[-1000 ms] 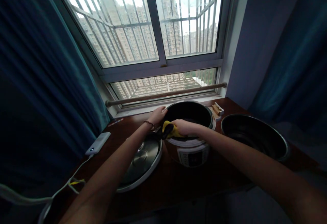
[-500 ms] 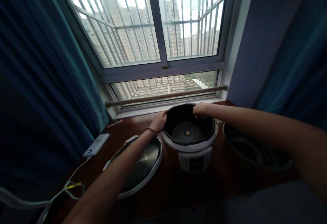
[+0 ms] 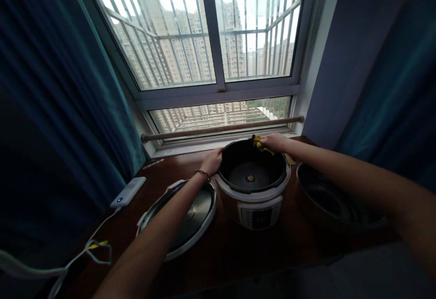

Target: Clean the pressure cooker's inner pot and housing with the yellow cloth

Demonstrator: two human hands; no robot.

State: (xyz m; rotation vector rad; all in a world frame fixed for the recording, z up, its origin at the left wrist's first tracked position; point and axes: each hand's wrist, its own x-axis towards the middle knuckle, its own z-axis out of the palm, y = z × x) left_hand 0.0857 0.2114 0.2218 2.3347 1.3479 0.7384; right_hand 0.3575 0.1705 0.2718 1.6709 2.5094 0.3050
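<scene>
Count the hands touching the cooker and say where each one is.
2. The left hand grips the left rim of the cooker; the right hand presses a yellow cloth on its far rim.

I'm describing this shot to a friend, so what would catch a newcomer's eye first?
The open cooker at the middle of the dark wooden table, with the left hand on its near-left rim and the right hand pressing a yellow cloth to its far rim. Behind it is the bright barred window; the lid lies left of the cooker.
</scene>
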